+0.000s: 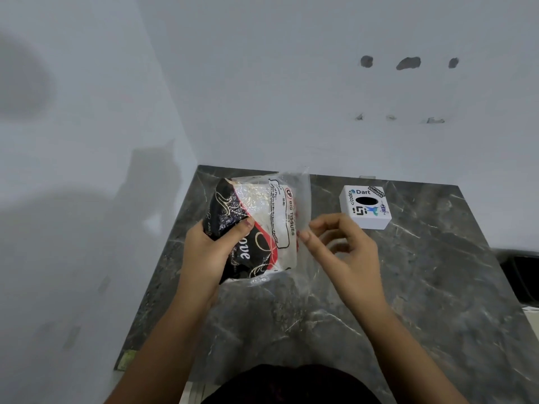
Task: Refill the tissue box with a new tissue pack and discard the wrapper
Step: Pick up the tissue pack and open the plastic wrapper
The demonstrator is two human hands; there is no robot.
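Note:
A tissue pack [256,225] in a black, red and white plastic wrapper is held above the dark marble counter [423,287]. My left hand [208,252] grips its black left end. My right hand [344,246] pinches the clear edge of the wrapper on the pack's right side between thumb and forefinger. A small white tissue box [365,207] with stickers and a dark oval slot stands on the counter to the right of the pack, near the back wall. Its slot looks empty.
White walls close the counter at the back and on the left. A dark object [525,275] sits at the right edge past the counter. The counter's front edge lies close to my body.

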